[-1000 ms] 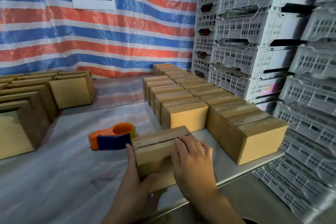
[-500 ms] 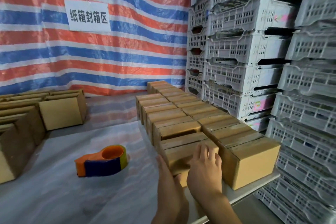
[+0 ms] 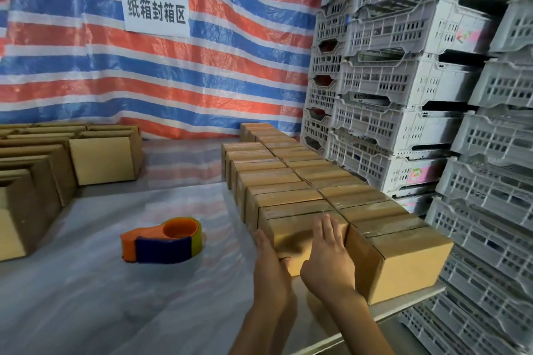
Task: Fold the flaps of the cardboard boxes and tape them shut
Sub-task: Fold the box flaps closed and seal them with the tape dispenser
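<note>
Two rows of taped boxes (image 3: 291, 179) stand closed along the right side of the table (image 3: 115, 297), just beside the stacked crates (image 3: 403, 95). The nearest box (image 3: 291, 232) sits at the front end of the left row, touching its neighbours, and its top seam looks taped. The left hand (image 3: 271, 265) lies against its left side and the right hand (image 3: 328, 256) presses its front face. The fingers (image 3: 327, 228) of both are straight and grip nothing. The tape dispenser (image 3: 164, 241) rests on the table, apart from the hands. Many open boxes (image 3: 103, 158) wait at the far left, so I judge the job roughly half done: those are yet to be folded and taped.
</note>
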